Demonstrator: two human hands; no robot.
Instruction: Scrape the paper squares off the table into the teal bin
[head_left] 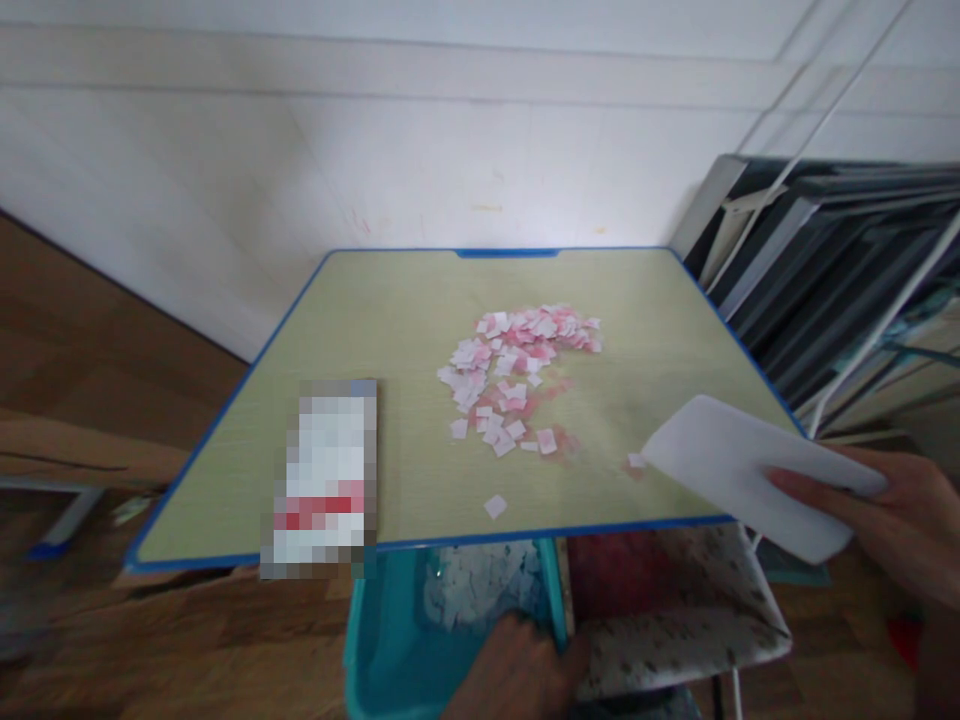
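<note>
My right hand [911, 515] grips a flat white plastic scraper [720, 450] at the table's right front edge. One corner of the scraper is close to a lone paper square [636, 460]. On the pale yellow table [390, 320] lies a loose spread of small white paper squares [540, 325], many stained pink, with pink smears among them. Another single square [496, 506] rests near the front edge. My left hand [517, 665] is low over the right side of a teal basin [401, 650], its fingers blurred and partly hidden. White pieces [484, 585] lie inside the basin.
A pixelated white and red item [326, 470] sits at the table's left front. Beneath the front edge, a spotted cloth-covered seat [690, 630] stands right of the basin. Dark folded panels [832, 250] lean on the right; brown cardboard [97, 360] stands left. A white wall is behind.
</note>
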